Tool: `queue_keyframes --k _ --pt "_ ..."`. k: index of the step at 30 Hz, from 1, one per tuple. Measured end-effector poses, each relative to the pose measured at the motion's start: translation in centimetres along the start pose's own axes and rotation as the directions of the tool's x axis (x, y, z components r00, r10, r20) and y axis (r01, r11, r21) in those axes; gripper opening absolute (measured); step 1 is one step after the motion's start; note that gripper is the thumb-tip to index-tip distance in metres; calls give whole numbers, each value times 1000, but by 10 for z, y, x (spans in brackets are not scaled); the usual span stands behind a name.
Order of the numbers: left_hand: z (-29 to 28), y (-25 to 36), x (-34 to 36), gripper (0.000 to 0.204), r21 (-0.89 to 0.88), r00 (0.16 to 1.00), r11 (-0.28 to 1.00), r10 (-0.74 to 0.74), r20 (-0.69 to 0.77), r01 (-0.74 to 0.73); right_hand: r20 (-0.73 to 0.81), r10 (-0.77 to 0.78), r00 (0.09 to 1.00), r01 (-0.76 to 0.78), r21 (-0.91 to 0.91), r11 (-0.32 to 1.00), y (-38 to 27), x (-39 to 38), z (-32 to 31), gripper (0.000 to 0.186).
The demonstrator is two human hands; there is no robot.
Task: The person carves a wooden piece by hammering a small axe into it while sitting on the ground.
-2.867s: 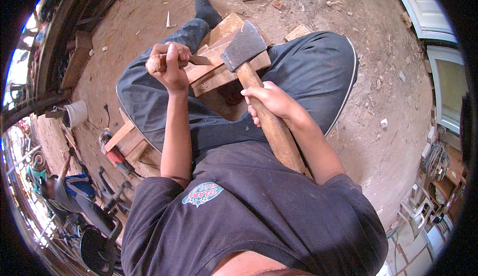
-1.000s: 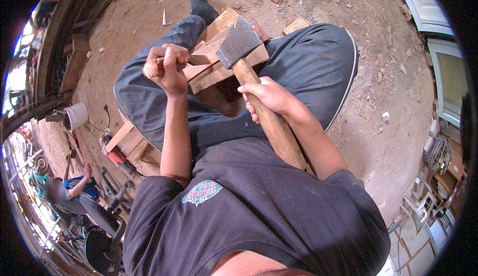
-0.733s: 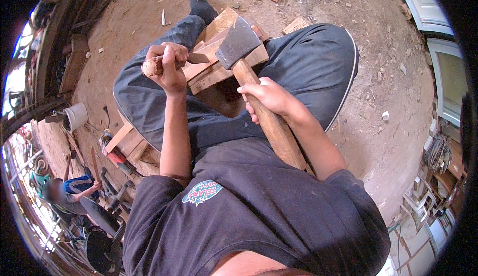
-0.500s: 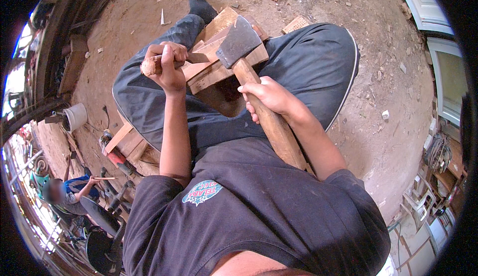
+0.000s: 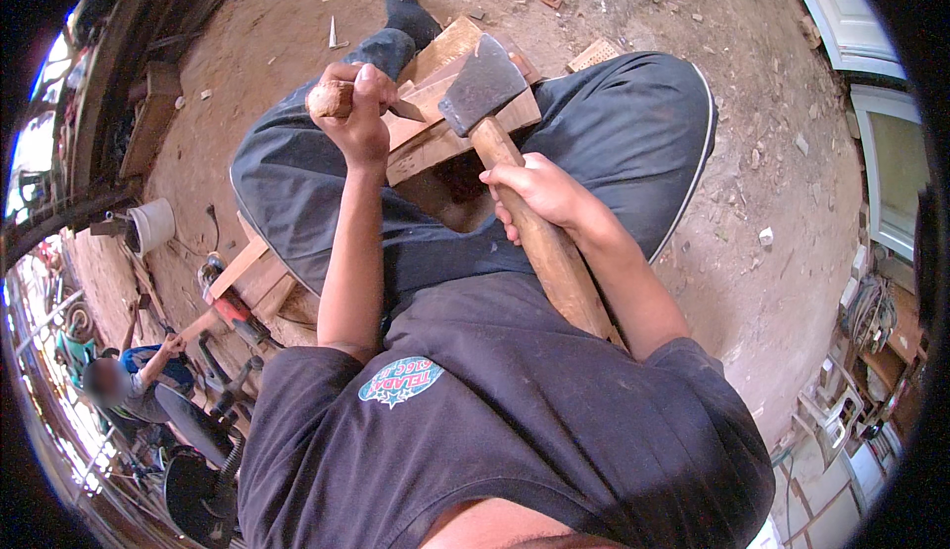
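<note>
My left hand (image 5: pixel 361 118) is closed on a wooden-handled chisel (image 5: pixel 332 99), its dark blade angled down to the right over a notched pale board (image 5: pixel 426 153) between my legs. My right hand (image 5: pixel 534 193) grips the long wooden handle (image 5: pixel 549 272) of an axe (image 5: pixel 480 89), whose broad grey head lies over the stacked wood just right of the chisel's tip. The handle runs back toward my stomach. Whether the blade and the axe head rest on the wood I cannot tell for sure.
At the left, a co-worker (image 5: pixel 153 396) holds a wooden strip. Nearby are a white bucket (image 5: pixel 153 224), a red power tool (image 5: pixel 237 316) and wood pieces (image 5: pixel 272 292). Windows or panels (image 5: pixel 881 168) and coiled cable (image 5: pixel 871 316) line the right. Debris (image 5: pixel 549 0) lies on the dirt floor.
My left hand has moved rightward and slightly upward with the chisel, its handle now more end-on. The axe shifted slightly right. The co-worker's arm and wooden strip have moved.
</note>
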State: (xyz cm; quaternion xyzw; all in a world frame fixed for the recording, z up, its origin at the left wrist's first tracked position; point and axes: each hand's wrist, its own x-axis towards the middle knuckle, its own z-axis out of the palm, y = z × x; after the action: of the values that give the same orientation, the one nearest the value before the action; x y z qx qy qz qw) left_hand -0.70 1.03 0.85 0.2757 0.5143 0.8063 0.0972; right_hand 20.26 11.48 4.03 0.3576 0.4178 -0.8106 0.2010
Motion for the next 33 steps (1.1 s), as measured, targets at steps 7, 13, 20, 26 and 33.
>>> queue_keyframes --k 7,13,20,26,33 --pt "7 -1 -3 15 123 1000 992 -23 -20 26 -22 -40 999 39 -36 999 1 -5 -1 20" --pt "8 -3 0 19 292 997 955 68 -28 -57 -50 -143 988 139 -84 987 -9 -21 5 16" --pt "7 2 0 19 318 998 948 46 -44 -29 -153 -381 912 321 -313 894 -69 -88 61 14" --pt "8 9 5 22 369 988 917 131 79 -151 -112 -422 900 330 -458 825 -82 -94 101 20" --pt "5 0 6 17 302 974 929 178 139 -213 -226 -367 902 198 -539 818 -91 -80 124 28"
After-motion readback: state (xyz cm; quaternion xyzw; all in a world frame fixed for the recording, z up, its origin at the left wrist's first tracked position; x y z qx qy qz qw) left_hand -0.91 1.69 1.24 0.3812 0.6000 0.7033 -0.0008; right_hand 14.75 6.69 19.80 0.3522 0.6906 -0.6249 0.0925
